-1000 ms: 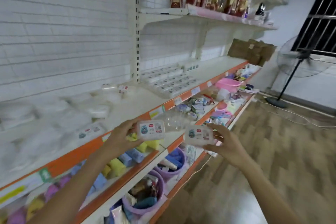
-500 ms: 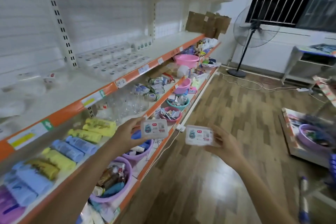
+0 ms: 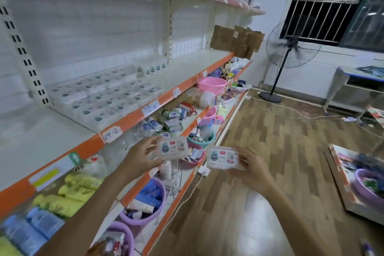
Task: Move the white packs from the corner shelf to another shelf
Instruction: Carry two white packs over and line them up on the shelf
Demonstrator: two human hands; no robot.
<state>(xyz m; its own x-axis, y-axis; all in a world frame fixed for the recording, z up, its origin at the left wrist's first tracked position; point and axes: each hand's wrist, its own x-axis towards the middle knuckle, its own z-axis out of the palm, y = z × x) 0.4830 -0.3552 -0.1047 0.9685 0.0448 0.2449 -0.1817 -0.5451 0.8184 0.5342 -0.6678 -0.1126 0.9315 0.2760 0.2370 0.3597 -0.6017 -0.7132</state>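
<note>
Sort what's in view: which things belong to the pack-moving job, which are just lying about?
Job:
- left hand, gripping a white pack
- right hand, gripping a second white pack
- white packs in rows on the orange-edged shelf

Lying about:
- pink basin
- purple tub
- yellow rolls
- standing fan
- cardboard pieces

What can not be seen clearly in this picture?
Head view only:
- Print on the two white packs: too small to read.
- Left hand and right hand: fingertips behind the packs, hidden.
- Packs lying on the shelf: blurred, count unclear.
- Purple basin: cut by right edge.
</note>
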